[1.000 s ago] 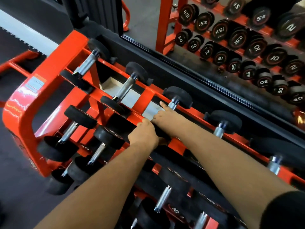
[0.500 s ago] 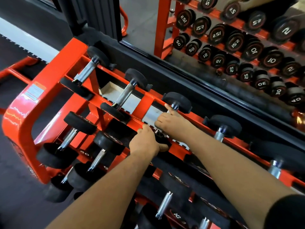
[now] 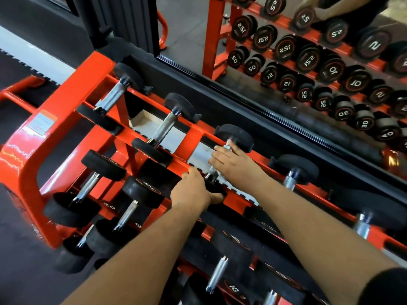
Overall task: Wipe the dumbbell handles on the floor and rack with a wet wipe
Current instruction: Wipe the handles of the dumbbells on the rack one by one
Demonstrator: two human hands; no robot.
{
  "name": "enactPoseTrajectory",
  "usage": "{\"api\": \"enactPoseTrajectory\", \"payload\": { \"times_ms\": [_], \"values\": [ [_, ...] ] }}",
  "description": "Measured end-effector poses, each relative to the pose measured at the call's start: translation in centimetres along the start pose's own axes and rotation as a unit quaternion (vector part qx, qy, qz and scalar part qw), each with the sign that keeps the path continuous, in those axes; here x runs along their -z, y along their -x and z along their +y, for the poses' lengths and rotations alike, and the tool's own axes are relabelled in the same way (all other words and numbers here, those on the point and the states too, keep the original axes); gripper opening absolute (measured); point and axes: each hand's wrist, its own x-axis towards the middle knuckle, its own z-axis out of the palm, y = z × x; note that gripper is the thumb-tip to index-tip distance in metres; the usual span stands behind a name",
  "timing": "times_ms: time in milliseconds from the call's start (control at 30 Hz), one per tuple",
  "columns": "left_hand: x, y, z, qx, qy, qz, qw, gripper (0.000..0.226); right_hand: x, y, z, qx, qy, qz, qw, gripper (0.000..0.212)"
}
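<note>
Top tier of rack (image 3: 66, 102). Right hand (image 3: 235, 162) lies over the dumbbell (image 3: 229, 148) handle, fingers curled round it; wipe not clearly visible under them. Left hand (image 3: 192, 192) grips that dumbbell's near head, just beside the right fingers. Mirror (image 3: 308, 62) beyond.

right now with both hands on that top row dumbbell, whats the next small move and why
Probably slide the right hand along the handle toward the far head. That hand wraps the handle with something pale under it, likely the wipe, and bare metal shows just past its fingers. The left hand grips the near head, which should keep the dumbbell from rolling on the rack.
</note>
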Motion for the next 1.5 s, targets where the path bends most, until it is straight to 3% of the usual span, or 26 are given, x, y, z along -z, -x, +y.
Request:
{"api": "enactPoseTrajectory", "payload": {
  "times_ms": [100,300,367,400,433,467,533,600,633,700,833,900,1033,1133,1267,1400,1500],
  "values": [
    [0.1,-0.2,-0.1,0.001,0.000,-0.007,1.000,0.116,-1.5,1.3,0.2,-0.054,0.019,-0.017,0.998,0.064],
    [0.7,0.1,0.0,0.003,-0.013,-0.010,1.000,0.104,0.4,0.4,-1.2,-0.104,-0.014,-0.059,0.993,0.071],
    [0.6,0.5,0.4,-0.002,-0.013,-0.004,1.000,0.106,0.5,1.3,-2.5,-0.193,-0.112,-0.016,0.975,0.074],
    [0.4,0.6,0.3,-0.003,-0.011,-0.004,1.000,0.106,0.4,1.6,-3.4,-0.259,-0.216,0.029,0.941,0.073],
    [0.3,0.6,0.2,-0.003,-0.009,-0.003,1.000,0.106,0.6,1.8,-4.3,-0.339,-0.340,0.090,0.872,0.070],
    [0.3,0.4,0.2,-0.006,-0.009,-0.001,1.000,0.105,0.6,1.6,-5.1,-0.417,-0.458,0.154,0.770,0.063],
    [0.2,0.2,0.1,-0.007,-0.016,0.000,1.000,0.102,0.7,0.5,-5.8,-0.520,-0.630,0.238,0.526,0.046],
    [0.0,0.1,0.0,-0.007,-0.019,0.002,1.000,0.100,0.7,-1.9,-5.3,-0.540,-0.739,0.244,0.321,0.028],
    [-0.1,0.1,0.0,-0.007,-0.019,0.004,1.000,0.099,0.8,-3.1,-4.7,-0.537,-0.773,0.232,0.248,0.023],
    [-0.1,-0.1,0.0,-0.007,-0.019,0.006,1.000,0.097,0.7,-4.8,-3.2,-0.514,-0.814,0.202,0.181,0.022],
    [-0.1,-0.1,-0.1,-0.010,-0.021,0.002,1.000,0.096,0.2,-4.9,-1.6,-0.443,-0.871,0.166,0.129,0.017],
    [0.0,-0.2,-0.2,-0.010,-0.021,0.002,1.000,0.094,-0.1,-4.8,-2.0,-0.452,-0.864,0.170,0.143,0.015],
    [-0.1,-0.3,-0.3,-0.017,-0.010,0.000,1.000,0.094,-0.3,-5.5,-3.1,-0.527,-0.805,0.173,0.212,0.010],
    [-0.1,-0.2,-0.3,-0.018,-0.011,-0.003,1.000,0.095,0.0,-5.6,-2.2,-0.491,-0.846,0.108,0.178,0.016],
    [-0.1,-0.3,-0.2,-0.019,-0.008,0.003,1.000,0.093,-0.3,-4.9,-2.3,-0.459,-0.868,0.119,0.149,0.018],
    [-0.3,-0.4,-0.4,-0.025,-0.007,0.019,0.999,0.074,-0.6,-5.7,-4.2,-0.551,-0.792,0.145,0.219,0.018],
    [-0.2,-0.4,-0.4,-0.024,-0.003,0.007,1.000,0.076,0.0,-5.9,-3.7,-0.540,-0.808,0.114,0.207,0.009]
  ]
}}
